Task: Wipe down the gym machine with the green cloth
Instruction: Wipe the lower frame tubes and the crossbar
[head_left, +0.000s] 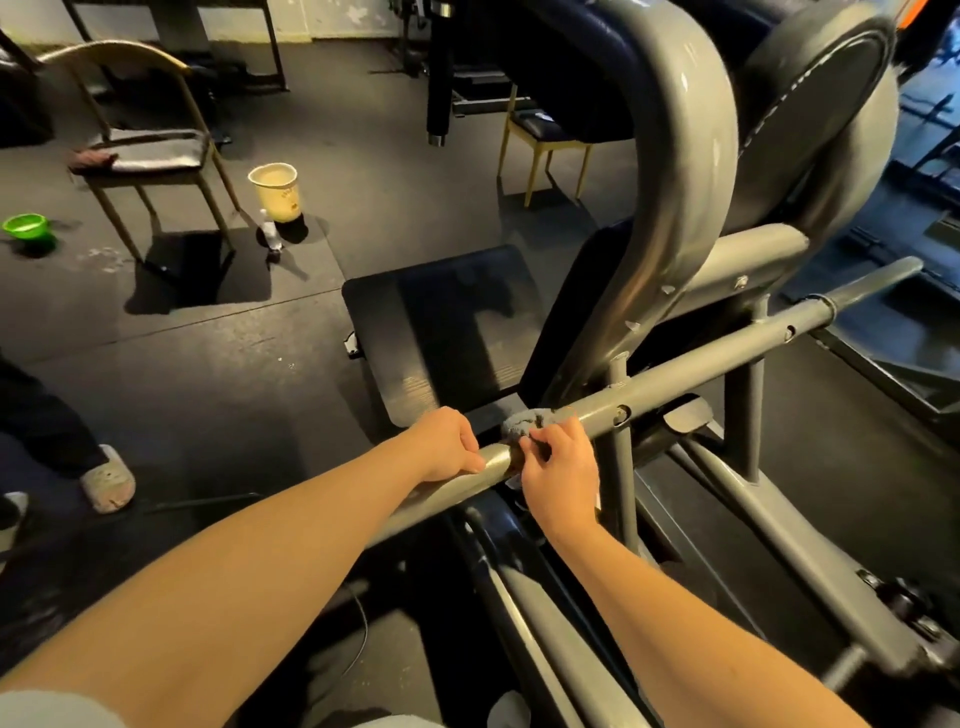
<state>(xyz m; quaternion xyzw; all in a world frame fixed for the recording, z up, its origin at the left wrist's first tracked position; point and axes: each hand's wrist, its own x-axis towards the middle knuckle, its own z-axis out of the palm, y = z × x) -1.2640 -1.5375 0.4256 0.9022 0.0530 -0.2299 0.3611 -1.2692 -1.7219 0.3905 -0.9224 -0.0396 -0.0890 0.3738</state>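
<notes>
gym machine, grey-painted and built of round tubes, is seen filling the right half of the view, with one dark seat pad lying low in front of it. one long crossbar is run slantwise from lower left to upper right, and both hands are placed on it. the green cloth, which looks greyish in this light, is bunched on top of the crossbar and is pinched there by the curled fingers of the right hand. the left hand is set just beside the cloth on the bare tube, with its fingers curled over the top of the bar in a grip. the two hands are near each other but are not touching. two bare forearms are stretched in from the bottom edge.

on the dark floor to the left, two chairs are counted. the near chair is given a curved metal back, and one dark rag is laid on its seat. the far chair is stood on yellowish legs. one cream bucket is placed beside the near chair, with one small pale bottle just in front of it. one green bowl is set well apart, by the left edge. one slippered foot of another person is seen lower on that same edge.
</notes>
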